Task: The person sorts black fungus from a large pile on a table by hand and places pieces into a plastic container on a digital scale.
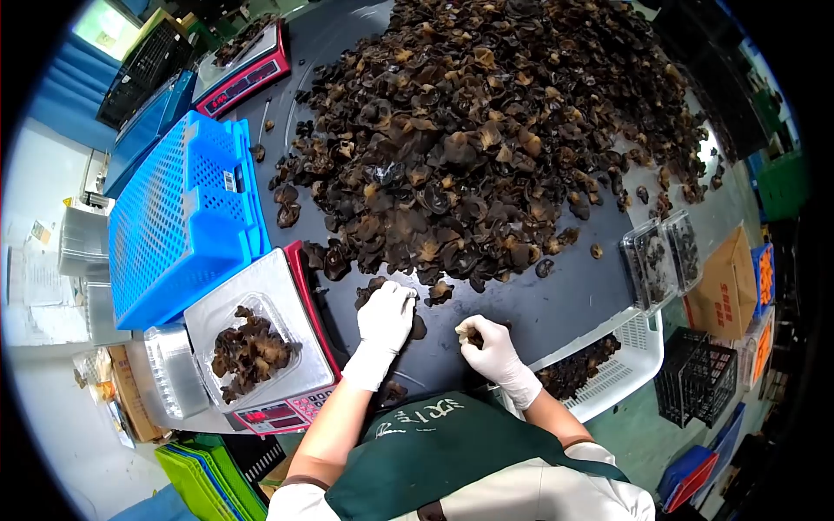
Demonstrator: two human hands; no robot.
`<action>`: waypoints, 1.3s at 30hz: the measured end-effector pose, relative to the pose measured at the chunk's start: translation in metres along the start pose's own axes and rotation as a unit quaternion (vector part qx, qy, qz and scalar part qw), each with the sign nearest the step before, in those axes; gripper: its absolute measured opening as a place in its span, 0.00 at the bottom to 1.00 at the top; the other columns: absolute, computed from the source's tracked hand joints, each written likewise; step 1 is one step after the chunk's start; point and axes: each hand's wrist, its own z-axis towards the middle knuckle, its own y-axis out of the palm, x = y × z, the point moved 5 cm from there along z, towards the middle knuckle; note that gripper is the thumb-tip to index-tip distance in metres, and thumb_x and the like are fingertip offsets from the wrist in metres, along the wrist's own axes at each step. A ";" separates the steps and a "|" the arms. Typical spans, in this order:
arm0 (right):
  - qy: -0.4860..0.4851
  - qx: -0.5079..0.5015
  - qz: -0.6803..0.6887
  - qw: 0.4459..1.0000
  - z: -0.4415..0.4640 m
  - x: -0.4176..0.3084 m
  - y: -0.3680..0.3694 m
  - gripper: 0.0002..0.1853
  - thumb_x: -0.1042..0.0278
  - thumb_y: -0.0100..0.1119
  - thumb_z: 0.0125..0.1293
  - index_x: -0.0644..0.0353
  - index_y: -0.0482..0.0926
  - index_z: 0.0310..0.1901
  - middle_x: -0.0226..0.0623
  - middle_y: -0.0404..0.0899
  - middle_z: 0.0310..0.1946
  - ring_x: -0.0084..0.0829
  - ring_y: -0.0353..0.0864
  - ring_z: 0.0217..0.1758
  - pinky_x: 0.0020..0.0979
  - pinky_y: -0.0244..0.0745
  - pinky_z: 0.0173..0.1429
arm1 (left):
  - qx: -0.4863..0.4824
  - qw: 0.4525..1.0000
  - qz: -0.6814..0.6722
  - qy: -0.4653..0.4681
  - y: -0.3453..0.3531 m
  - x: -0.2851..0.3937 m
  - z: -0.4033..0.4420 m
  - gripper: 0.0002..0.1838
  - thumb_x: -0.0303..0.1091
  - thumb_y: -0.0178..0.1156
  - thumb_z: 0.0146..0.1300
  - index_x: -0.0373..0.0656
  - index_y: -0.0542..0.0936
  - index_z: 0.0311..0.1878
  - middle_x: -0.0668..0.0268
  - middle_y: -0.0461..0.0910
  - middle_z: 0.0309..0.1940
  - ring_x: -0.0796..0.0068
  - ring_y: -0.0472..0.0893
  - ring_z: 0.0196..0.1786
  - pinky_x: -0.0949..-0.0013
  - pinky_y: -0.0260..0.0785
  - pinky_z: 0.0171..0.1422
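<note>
A large heap of dark brown wood ear mushrooms [452,156] covers the far part of the dark table [556,304]. My left hand [387,319], in a white glove, is at the heap's near edge, fingers bent together on a wood ear mushroom [369,291] that shows past them. Apart from it, to the right, my gloved right hand [493,349] is closed in a pinch, with a small dark piece of mushroom [474,338] partly showing between thumb and fingers. Left of my hands, a clear plastic tray of mushrooms [252,354] rests on a scale [213,304].
A blue crate [174,226] stands behind the scale, beside stacked clear trays [174,369]. Another scale [248,78] is at the far left. Filled clear boxes [651,260] sit at the table's right edge, above a white basket [638,356] holding mushrooms. Cardboard box [725,282] is farther right.
</note>
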 end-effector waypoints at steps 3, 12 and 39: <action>0.015 0.010 -0.008 1.000 0.000 0.002 -0.001 0.08 0.81 0.57 0.56 0.65 0.76 0.38 0.33 0.80 0.30 0.20 0.79 0.32 0.22 0.75 0.40 | 0.050 0.971 -0.222 -0.078 -0.001 -0.012 -0.007 0.04 0.33 0.59 0.60 0.44 0.81 0.33 0.66 0.80 0.30 0.69 0.80 0.34 0.71 0.72 0.40; -0.004 -0.035 -0.023 0.999 0.015 -0.010 0.018 0.09 0.71 0.63 0.59 0.62 0.78 0.41 0.39 0.82 0.35 0.33 0.84 0.37 0.28 0.78 0.43 | -0.238 0.649 -0.652 -0.312 -0.025 0.001 -0.080 0.15 0.38 0.55 0.67 0.37 0.79 0.49 0.69 0.76 0.30 0.79 0.73 0.30 0.76 0.68 0.36; 0.024 -0.133 0.090 0.987 0.058 -0.027 0.036 0.09 0.68 0.60 0.60 0.64 0.80 0.37 0.29 0.78 0.27 0.22 0.76 0.29 0.27 0.72 0.36 | -0.107 0.536 -0.782 -0.300 -0.009 -0.017 -0.111 0.13 0.35 0.54 0.66 0.37 0.75 0.49 0.64 0.78 0.34 0.76 0.78 0.32 0.76 0.71 0.36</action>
